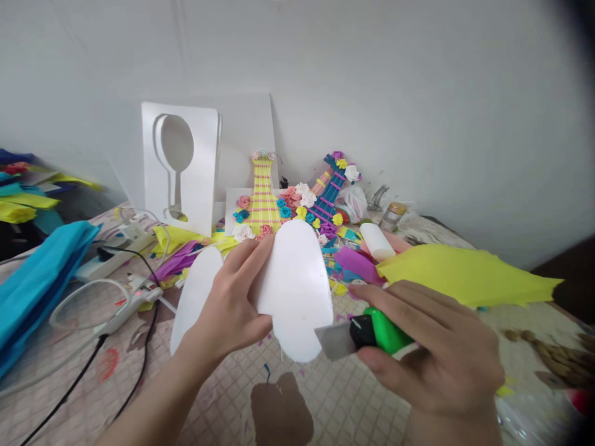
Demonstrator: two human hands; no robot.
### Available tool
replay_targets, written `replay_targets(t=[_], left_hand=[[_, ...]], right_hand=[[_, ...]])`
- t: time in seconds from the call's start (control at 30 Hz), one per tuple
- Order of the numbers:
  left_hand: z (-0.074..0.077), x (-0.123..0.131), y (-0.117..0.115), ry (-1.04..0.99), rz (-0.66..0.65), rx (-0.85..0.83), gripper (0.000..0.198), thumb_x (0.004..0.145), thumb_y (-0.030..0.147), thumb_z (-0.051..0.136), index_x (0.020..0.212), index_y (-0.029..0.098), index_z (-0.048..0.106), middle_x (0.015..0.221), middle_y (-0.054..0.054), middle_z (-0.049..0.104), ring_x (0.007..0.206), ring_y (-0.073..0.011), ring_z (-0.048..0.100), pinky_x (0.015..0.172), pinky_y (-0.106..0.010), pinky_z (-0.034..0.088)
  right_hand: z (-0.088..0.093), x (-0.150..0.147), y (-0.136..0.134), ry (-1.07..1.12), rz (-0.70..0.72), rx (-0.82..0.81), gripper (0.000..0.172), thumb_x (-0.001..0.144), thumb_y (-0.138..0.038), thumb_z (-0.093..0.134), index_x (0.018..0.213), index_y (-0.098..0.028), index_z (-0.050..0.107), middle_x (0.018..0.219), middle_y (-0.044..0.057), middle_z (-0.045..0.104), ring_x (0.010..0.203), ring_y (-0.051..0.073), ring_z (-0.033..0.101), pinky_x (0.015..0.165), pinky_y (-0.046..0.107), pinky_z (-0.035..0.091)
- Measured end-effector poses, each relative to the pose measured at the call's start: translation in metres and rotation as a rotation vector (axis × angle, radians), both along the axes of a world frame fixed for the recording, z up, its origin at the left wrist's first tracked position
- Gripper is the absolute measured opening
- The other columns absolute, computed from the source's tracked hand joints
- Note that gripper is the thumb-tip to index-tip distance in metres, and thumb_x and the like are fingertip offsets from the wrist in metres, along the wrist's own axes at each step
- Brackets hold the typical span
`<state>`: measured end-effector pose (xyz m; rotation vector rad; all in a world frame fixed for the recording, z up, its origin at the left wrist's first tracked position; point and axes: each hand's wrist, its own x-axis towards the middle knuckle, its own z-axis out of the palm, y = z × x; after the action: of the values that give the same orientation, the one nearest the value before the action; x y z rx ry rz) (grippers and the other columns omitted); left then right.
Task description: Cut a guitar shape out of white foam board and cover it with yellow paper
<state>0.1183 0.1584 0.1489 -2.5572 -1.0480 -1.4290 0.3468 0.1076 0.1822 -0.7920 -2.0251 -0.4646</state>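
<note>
My left hand (pixel 235 300) is closed on a white board cutout (pixel 300 282) with rounded lobes, held up above the table. One lobe shows to the right of the hand, and another lies behind the wrist on the left. In my right hand (pixel 441 347) is a green and black utility knife (pixel 388 331), its wide blade pointing left. The blade tip meets or overlaps the lower right edge of the cutout; whether it presses into the board I cannot tell. Below them, a dark shadow falls on the patterned tablecloth (pixel 353 402).
White boards (pixel 204 179) with a spoon-shaped opening lean against the wall. Paper-flower-trimmed yellow (pixel 264 198) and blue (pixel 330 192) guitar shapes stand behind. Yellow paper (pixel 465 275), blue paper (pixel 46 285), a power strip (pixel 123 310) with cables, a jar (pixel 393 217) and a clear bottle (pixel 539 415) surround my hands.
</note>
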Motion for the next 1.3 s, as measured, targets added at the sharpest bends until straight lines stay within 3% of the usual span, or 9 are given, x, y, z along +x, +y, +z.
replay_targets(t=[0.3, 0.57, 0.73, 1.0, 1.3], left_hand=[[0.0009, -0.001, 0.0, -0.006, -0.051, -0.077, 0.072, 0.068, 0.031, 0.055, 0.136, 0.01, 0.038, 0.104, -0.011, 0.05, 0.091, -0.0234, 0.051, 0.08, -0.038, 0.045], [-0.0006, 0.0038, -0.0023, -0.009, -0.042, -0.069, 0.072, 0.067, 0.022, 0.055, 0.136, 0.011, 0.037, 0.107, -0.012, 0.049, 0.095, -0.0238, 0.051, 0.082, -0.036, 0.045], [0.0007, 0.0051, -0.0012, 0.028, -0.072, -0.038, 0.07, 0.069, 0.028, 0.048, 0.136, 0.011, 0.036, 0.11, -0.014, 0.048, 0.098, -0.0273, 0.05, 0.085, -0.042, 0.043], [0.0023, 0.0006, -0.0018, -0.035, -0.101, -0.057, 0.066, 0.074, 0.036, 0.048, 0.136, 0.013, 0.039, 0.1, -0.01, 0.051, 0.088, -0.0221, 0.053, 0.075, -0.033, 0.046], [0.0012, 0.0007, -0.0018, -0.001, -0.061, -0.063, 0.072, 0.068, 0.029, 0.05, 0.137, 0.015, 0.036, 0.107, -0.011, 0.05, 0.092, -0.0243, 0.052, 0.078, -0.037, 0.046]], right_hand=[[0.0007, 0.0006, 0.0014, -0.011, 0.006, 0.006, 0.028, 0.085, -0.034, 0.053, 0.1, -0.011, 0.06, 0.073, 0.006, 0.067, 0.064, 0.015, 0.06, 0.059, 0.029, 0.048], [-0.0017, -0.0009, -0.001, -0.012, 0.004, 0.002, 0.033, 0.086, -0.038, 0.052, 0.103, -0.011, 0.06, 0.069, 0.005, 0.065, 0.064, 0.016, 0.059, 0.059, 0.03, 0.047], [-0.0052, -0.0025, -0.0015, -0.004, -0.003, 0.011, 0.033, 0.085, -0.039, 0.053, 0.103, -0.012, 0.06, 0.072, 0.005, 0.066, 0.066, 0.018, 0.06, 0.061, 0.031, 0.048], [0.0018, 0.0052, 0.0036, 0.006, -0.028, 0.025, 0.028, 0.084, -0.034, 0.055, 0.099, -0.012, 0.062, 0.071, 0.006, 0.066, 0.062, 0.016, 0.061, 0.057, 0.028, 0.049], [-0.0023, -0.0004, -0.0001, 0.008, 0.028, -0.021, 0.032, 0.086, -0.038, 0.051, 0.102, -0.013, 0.06, 0.075, 0.006, 0.068, 0.065, 0.017, 0.062, 0.06, 0.03, 0.05]])
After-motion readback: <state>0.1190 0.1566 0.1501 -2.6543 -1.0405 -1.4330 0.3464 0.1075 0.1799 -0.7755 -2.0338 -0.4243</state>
